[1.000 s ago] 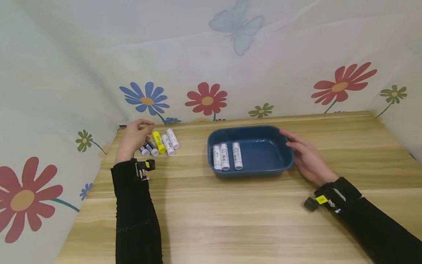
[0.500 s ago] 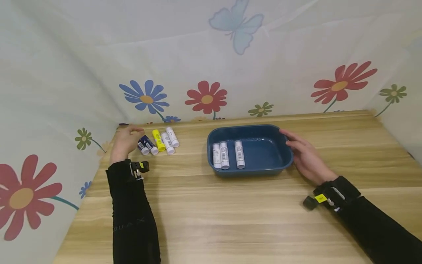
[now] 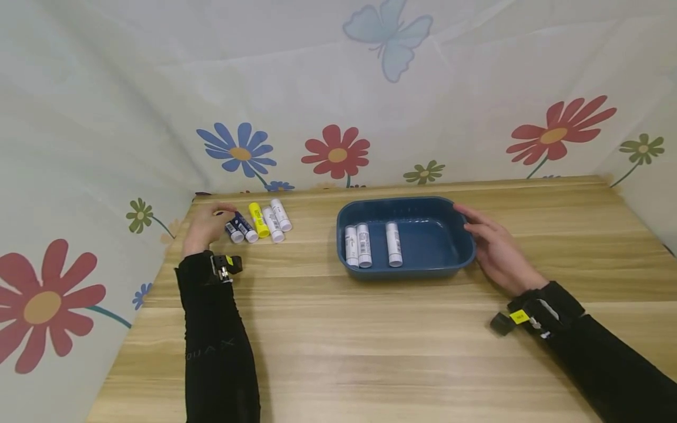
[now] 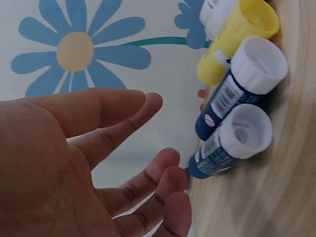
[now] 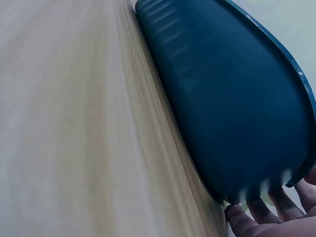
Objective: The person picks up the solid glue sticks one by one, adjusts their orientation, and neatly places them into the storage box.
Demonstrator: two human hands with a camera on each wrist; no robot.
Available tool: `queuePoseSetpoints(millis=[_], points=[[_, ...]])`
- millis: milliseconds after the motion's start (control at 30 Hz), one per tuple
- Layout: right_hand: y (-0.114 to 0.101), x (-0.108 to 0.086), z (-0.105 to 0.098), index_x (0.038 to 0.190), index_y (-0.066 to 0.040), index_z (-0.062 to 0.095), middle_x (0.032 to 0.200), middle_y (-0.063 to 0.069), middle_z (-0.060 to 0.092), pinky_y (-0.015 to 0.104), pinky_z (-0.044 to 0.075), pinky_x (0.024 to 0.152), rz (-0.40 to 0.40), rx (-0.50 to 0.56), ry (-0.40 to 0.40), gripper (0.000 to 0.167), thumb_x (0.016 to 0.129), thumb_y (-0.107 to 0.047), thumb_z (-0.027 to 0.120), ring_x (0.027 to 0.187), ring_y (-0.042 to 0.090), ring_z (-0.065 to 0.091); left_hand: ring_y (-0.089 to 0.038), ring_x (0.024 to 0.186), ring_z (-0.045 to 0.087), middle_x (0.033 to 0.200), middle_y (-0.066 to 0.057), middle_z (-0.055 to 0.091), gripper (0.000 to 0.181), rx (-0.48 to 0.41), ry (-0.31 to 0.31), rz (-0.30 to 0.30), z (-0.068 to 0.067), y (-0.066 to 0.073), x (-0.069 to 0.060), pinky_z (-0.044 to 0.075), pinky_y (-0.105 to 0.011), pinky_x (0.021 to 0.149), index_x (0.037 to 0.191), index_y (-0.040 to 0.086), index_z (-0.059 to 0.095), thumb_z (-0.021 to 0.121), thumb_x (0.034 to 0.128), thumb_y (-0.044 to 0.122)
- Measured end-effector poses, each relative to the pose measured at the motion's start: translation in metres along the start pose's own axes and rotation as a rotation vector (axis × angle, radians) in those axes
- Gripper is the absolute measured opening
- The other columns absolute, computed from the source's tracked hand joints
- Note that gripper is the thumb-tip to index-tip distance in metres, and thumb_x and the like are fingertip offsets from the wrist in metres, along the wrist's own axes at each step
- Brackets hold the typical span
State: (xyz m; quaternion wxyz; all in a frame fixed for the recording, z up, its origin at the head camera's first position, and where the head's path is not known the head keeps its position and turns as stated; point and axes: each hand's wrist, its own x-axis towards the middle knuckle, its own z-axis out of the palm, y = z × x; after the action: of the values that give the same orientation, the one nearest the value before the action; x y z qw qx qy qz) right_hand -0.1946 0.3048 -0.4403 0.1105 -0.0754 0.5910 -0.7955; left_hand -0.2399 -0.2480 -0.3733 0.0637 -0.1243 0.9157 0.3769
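My left hand (image 3: pixel 206 226) hovers at the left end of a row of glue sticks on the table, its fingers loosely bent with nothing between them. Nearest to it lie two dark blue glue sticks with white ends, one in front (image 4: pixel 229 143) and one behind (image 4: pixel 242 79). Beyond these are a yellow glue stick (image 3: pixel 258 220) and two white ones (image 3: pixel 273 225). With extended fingers, my right hand (image 3: pixel 497 252) touches the right end of a blue tray (image 3: pixel 407 274); its fingertips (image 5: pixel 237 212) rest against the outer wall. Three white glue sticks (image 3: pixel 364 245) lie inside the tray, towards its left.
A wooden table (image 3: pixel 338 346) lies under everything. Behind it and at the left hangs a white cloth (image 3: pixel 285 88) printed with flowers and a butterfly. A small dark object (image 3: pixel 203 194) sits at the table's back left corner.
My left hand has drawn left, uncovering the dark blue glue sticks, then come back slightly towards them. In the tray, the rightmost glue stick has rolled a little right. My right hand stays put.
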Motion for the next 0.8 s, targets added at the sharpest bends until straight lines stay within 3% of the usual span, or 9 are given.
queuePoseSetpoints(millis=[100,333,633,800], points=[[0.001,0.0,0.0,0.164,-0.006,0.03,0.172,0.0,0.019,0.012,0.038,0.107,0.002,0.0,-0.002,0.054,0.112,-0.011,0.046,0.153,0.008,0.019,-0.038,0.129,0.043,0.154,-0.029,0.042,0.046,-0.035,0.01,-0.042,0.005,-0.007,0.005,0.038,-0.045,0.103,0.148,0.0,0.052,0.045,0.1093,0.023],[0.001,0.0,0.0,0.164,-0.007,0.031,0.171,0.001,0.019,0.014,0.04,0.105,-0.001,0.002,-0.009,0.054,0.112,-0.012,0.046,0.15,0.009,0.024,-0.045,0.137,0.032,0.158,-0.035,0.018,0.049,-0.078,0.039,-0.137,0.011,-0.012,0.013,0.034,-0.05,0.109,0.153,0.002,0.046,0.046,0.1092,0.026],[-0.001,-0.001,0.001,0.164,-0.008,0.029,0.172,0.001,0.018,0.013,0.04,0.105,0.005,-0.003,-0.01,0.055,0.112,-0.012,0.045,0.15,0.01,0.024,-0.045,0.135,0.032,0.157,-0.035,0.02,0.047,-0.068,0.053,-0.157,0.011,-0.011,0.011,0.033,-0.053,0.111,0.152,0.004,0.047,0.047,0.1093,0.024],[-0.001,-0.001,0.001,0.164,-0.007,0.028,0.172,0.0,0.018,0.013,0.04,0.105,0.007,-0.007,-0.009,0.055,0.112,-0.013,0.045,0.151,0.01,0.022,-0.046,0.138,0.029,0.156,-0.035,0.026,0.047,-0.048,0.045,-0.125,0.012,-0.012,0.011,0.032,-0.054,0.111,0.151,0.002,0.049,0.05,0.1075,0.02]])
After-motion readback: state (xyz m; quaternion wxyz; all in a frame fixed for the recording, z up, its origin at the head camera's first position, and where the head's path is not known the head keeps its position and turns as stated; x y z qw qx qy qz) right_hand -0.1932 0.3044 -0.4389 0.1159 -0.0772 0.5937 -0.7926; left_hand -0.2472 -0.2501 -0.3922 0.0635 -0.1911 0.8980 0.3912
